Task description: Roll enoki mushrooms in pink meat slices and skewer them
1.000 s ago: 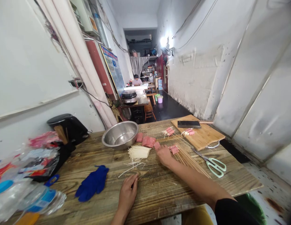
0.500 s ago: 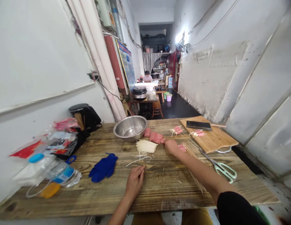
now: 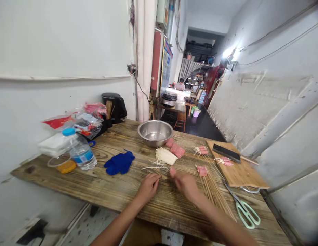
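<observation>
Head camera: the right hand (image 3: 187, 184), blurred, has its fingertips together on a pink meat slice (image 3: 172, 172), over the middle of the tabletop (image 3: 110, 191); the left hand (image 3: 148, 187) rests curled toward the near edge, and I cannot tell whether it grips anything. A bundle of white mushrooms (image 3: 166, 156) and other meat slices (image 3: 177, 150) lie toward the far edge, skewers (image 3: 215, 191) toward the right end, and a cutting board (image 3: 241, 172) at the far right corner. White walls (image 3: 264, 102) flank the narrow room, with a person (image 3: 180, 86) at the back. A steel bowl (image 3: 155, 141) stands at the far edge; near the left end, a clear cup (image 3: 53, 166) holds something orange and a bottle (image 3: 83, 155) holds clear liquid.
</observation>
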Action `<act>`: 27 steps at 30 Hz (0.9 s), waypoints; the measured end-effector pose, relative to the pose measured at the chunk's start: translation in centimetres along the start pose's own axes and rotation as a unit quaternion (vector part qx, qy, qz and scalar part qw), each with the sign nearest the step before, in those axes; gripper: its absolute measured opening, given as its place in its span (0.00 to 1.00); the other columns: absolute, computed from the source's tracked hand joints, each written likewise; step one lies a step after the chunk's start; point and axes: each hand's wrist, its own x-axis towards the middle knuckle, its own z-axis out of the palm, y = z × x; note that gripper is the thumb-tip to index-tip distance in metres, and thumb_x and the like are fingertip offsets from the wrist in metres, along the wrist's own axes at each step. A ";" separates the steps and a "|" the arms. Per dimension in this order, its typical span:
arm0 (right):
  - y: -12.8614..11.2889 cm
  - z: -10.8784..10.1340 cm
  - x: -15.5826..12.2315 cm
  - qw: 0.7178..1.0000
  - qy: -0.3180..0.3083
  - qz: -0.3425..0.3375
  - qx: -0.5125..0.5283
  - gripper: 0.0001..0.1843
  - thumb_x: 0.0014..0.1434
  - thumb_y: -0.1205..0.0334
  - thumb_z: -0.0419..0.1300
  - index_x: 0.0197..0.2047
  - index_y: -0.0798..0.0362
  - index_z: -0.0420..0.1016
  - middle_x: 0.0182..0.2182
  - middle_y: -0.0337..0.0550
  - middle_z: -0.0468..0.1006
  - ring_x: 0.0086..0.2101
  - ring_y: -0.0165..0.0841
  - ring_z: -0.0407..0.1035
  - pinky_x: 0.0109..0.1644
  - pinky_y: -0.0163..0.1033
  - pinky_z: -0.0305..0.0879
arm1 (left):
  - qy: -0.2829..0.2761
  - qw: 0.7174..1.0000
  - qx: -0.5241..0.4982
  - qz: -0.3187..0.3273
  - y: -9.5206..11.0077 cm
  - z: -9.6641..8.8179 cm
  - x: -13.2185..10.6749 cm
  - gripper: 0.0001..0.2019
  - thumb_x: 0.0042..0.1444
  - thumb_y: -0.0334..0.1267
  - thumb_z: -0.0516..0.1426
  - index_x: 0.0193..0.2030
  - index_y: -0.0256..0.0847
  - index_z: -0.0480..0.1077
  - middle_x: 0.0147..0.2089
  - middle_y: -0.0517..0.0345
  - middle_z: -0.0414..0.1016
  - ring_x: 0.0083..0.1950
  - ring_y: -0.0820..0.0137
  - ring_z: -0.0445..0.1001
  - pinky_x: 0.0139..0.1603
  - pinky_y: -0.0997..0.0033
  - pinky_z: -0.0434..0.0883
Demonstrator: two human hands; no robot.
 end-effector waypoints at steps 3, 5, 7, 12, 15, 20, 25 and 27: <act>-2.1 1.5 -1.7 0.992 -0.066 -0.088 0.053 0.08 0.58 0.61 0.58 0.33 0.53 0.77 0.31 0.43 0.78 0.34 0.32 0.69 0.39 0.32 0.59 | -0.009 1.000 -0.008 0.000 -0.1 0.1 0.0 0.14 0.61 0.31 0.49 0.45 0.40 0.76 0.41 0.50 0.78 0.42 0.67 0.74 0.47 0.63 0.72; -1.7 1.3 -0.5 0.997 -0.045 -0.059 0.037 0.11 0.62 0.62 0.55 0.31 0.54 0.77 0.29 0.43 0.76 0.33 0.31 0.67 0.39 0.33 0.58 | -0.015 1.000 -0.014 0.000 -0.1 0.1 0.0 0.14 0.61 0.31 0.49 0.46 0.39 0.75 0.41 0.50 0.78 0.42 0.66 0.74 0.47 0.62 0.72; -0.4 0.8 2.0 1.000 -0.014 0.001 -0.022 0.12 0.63 0.66 0.53 0.31 0.55 0.76 0.31 0.44 0.76 0.35 0.32 0.67 0.39 0.33 0.57 | -0.018 1.000 -0.019 -0.004 -0.1 0.1 0.1 0.14 0.61 0.30 0.49 0.46 0.38 0.75 0.41 0.49 0.77 0.43 0.66 0.73 0.47 0.62 0.71; 1.9 1.7 7.5 0.985 -0.037 0.015 -0.169 0.09 0.63 0.62 0.55 0.38 0.57 0.75 0.39 0.49 0.75 0.42 0.36 0.66 0.42 0.34 0.59 | -0.020 0.999 -0.026 -0.022 0.0 0.0 0.1 0.14 0.60 0.30 0.49 0.46 0.38 0.75 0.42 0.49 0.77 0.42 0.65 0.72 0.46 0.63 0.71; 1.6 3.4 8.3 0.968 -0.044 -0.010 -0.247 0.10 0.63 0.67 0.52 0.40 0.60 0.74 0.39 0.54 0.74 0.43 0.39 0.66 0.42 0.38 0.61 | -0.030 0.999 -0.027 -0.029 0.2 -0.1 0.1 0.14 0.60 0.29 0.50 0.45 0.38 0.75 0.41 0.49 0.77 0.42 0.66 0.72 0.46 0.64 0.71; 1.2 4.7 8.6 0.953 -0.065 -0.028 -0.295 0.13 0.62 0.74 0.48 0.41 0.64 0.73 0.37 0.59 0.74 0.40 0.42 0.67 0.36 0.40 0.63 | -0.031 0.998 -0.035 -0.033 0.5 -0.3 0.2 0.14 0.61 0.29 0.49 0.45 0.38 0.75 0.41 0.49 0.77 0.42 0.66 0.72 0.45 0.65 0.70; 1.6 4.6 9.1 0.967 -0.092 -0.015 -0.237 0.12 0.60 0.74 0.50 0.40 0.64 0.75 0.38 0.60 0.76 0.41 0.41 0.68 0.38 0.38 0.63 | -0.028 0.998 -0.035 -0.036 0.4 -0.2 0.2 0.14 0.60 0.29 0.49 0.44 0.38 0.76 0.40 0.49 0.77 0.42 0.66 0.72 0.44 0.64 0.70; 1.8 4.2 9.3 0.971 -0.088 -0.008 -0.221 0.12 0.60 0.73 0.51 0.38 0.63 0.76 0.37 0.58 0.77 0.40 0.39 0.69 0.39 0.36 0.63 | -0.028 0.998 -0.033 -0.034 0.4 -0.1 0.1 0.14 0.60 0.29 0.50 0.44 0.38 0.76 0.40 0.49 0.76 0.41 0.66 0.71 0.44 0.64 0.70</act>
